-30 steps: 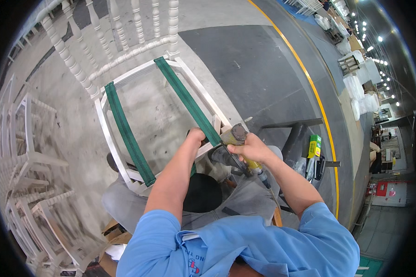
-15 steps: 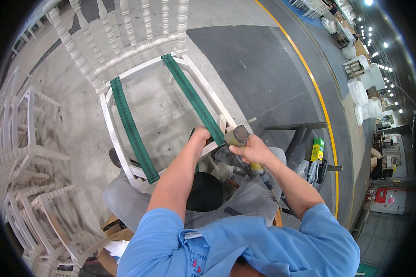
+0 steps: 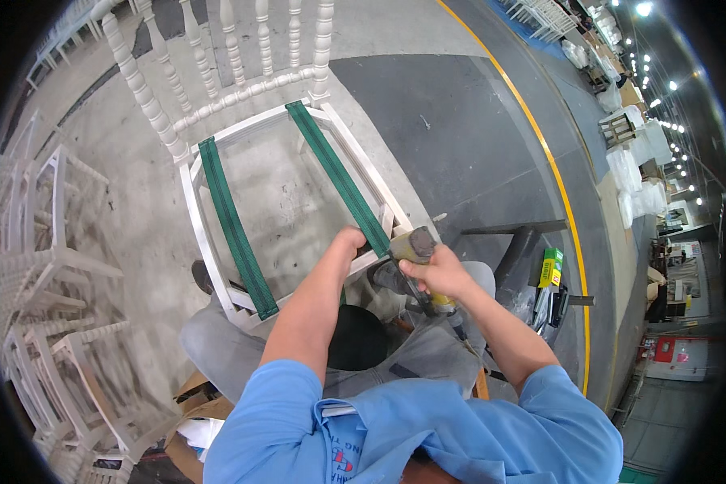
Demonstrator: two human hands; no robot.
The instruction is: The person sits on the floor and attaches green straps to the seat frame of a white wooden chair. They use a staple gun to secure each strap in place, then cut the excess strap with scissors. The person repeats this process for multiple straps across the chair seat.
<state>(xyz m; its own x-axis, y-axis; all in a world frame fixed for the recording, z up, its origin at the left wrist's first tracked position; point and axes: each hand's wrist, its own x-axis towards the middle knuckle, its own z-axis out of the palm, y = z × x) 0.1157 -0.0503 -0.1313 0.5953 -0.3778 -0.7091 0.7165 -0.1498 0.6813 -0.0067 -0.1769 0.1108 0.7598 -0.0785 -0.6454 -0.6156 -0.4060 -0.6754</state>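
A white chair frame [image 3: 200, 216] with a spindle back stands before me, its seat open. Two green webbing straps run from the back rail to the front rail: a left strap [image 3: 235, 230] and a right strap [image 3: 331, 169]. At the front end of the right strap, my left hand [image 3: 350, 239] is closed against the rail, seemingly on the webbing; its fingertips are hidden. My right hand [image 3: 444, 273] grips a yellowish air stapler [image 3: 414, 244], whose worn dark head is at the strap's front end, by the corner. Whether its nose touches the strap is hidden.
More white chair frames [image 3: 56, 258] crowd the left side. An open cardboard box [image 3: 187, 452] lies low left. At right, a dark stand [image 3: 520, 250] holds a green-yellow box [image 3: 551, 268] and small tools. A yellow floor line [image 3: 552, 165] curves past it. A round black pad [image 3: 357, 337] sits between my legs.
The stapler's head has turned slightly at the strap's end, still in my right hand. My left hand stays at the rail. The whole view has shifted a little.
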